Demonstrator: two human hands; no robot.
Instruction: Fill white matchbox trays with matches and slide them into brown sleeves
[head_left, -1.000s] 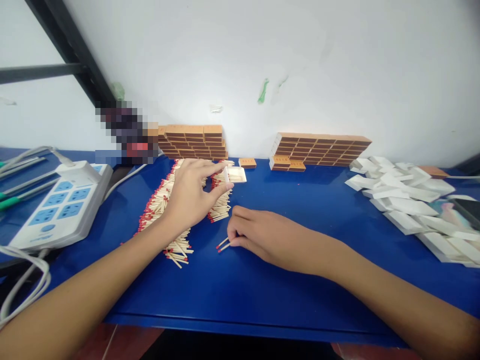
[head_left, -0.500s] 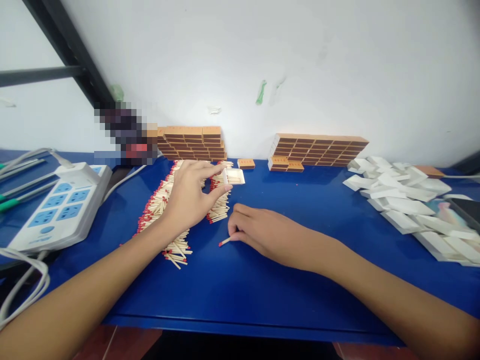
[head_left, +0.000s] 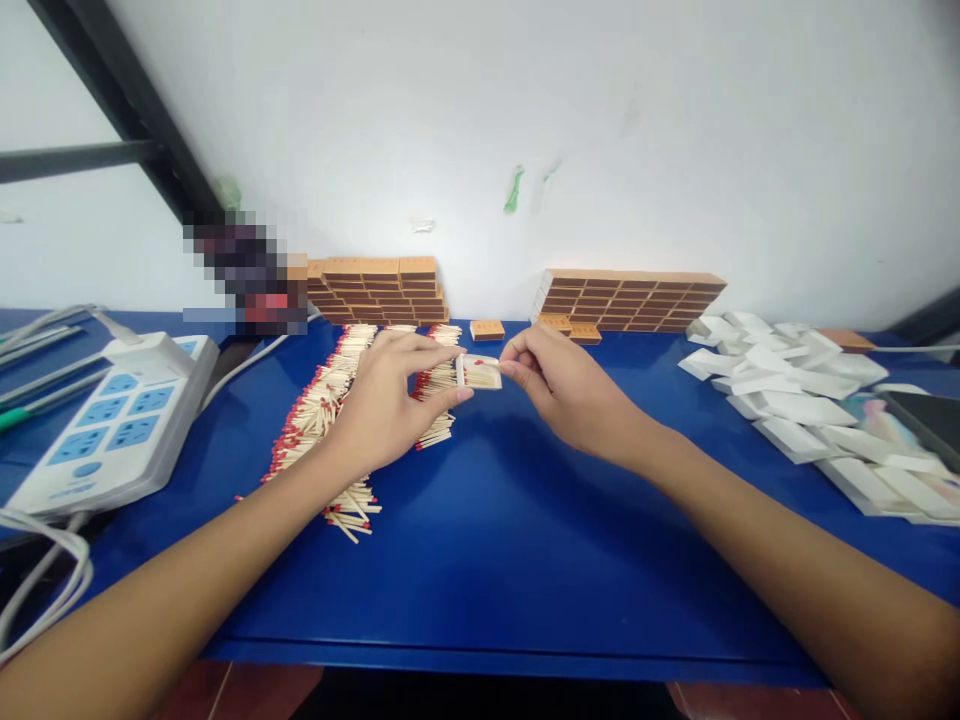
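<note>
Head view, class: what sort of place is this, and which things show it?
Probably an indoor handwork station: the blue table bears loose matches, a neat stack of matchboxes and a heap of white trays.

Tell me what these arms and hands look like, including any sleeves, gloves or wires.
They are human, not mechanical. The left hand and right hand are bare, with five-fingered human shapes; no gloves, rings or watches show. The left forearm and right forearm show no sleeves, markings or attached cables.
</note>
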